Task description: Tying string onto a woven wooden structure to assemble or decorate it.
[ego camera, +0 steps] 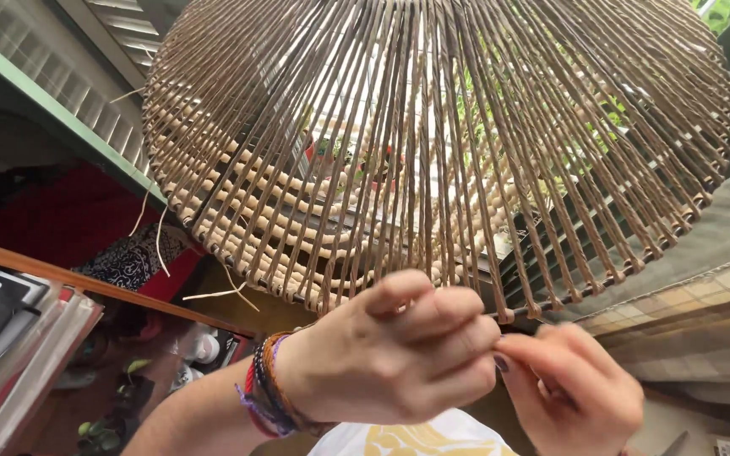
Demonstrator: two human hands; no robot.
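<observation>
My left hand is curled, fingers pressed together at the lampshade's lower rim; my right hand meets them, fingertips pinching a strand; the shade hangs just above both.

A woven lampshade of tan-brown twisted cord fills the view from ten to three o'clock, its strands fanning in a radial stripe pattern over paler, cream-beige wrapped rings inside. Through the gaps at centre, green foliage and small red pots show. At seven o'clock, the left hand wears a stack of bracelets in red, black, orange and purple. At five o'clock, the right hand shows a dark-painted thumbnail. A shirt at six o'clock is white with a yellow print. At nine o'clock lie a red cloth and a black-and-white patterned fabric; at four o'clock, a beige-and-brown checked cloth.
</observation>
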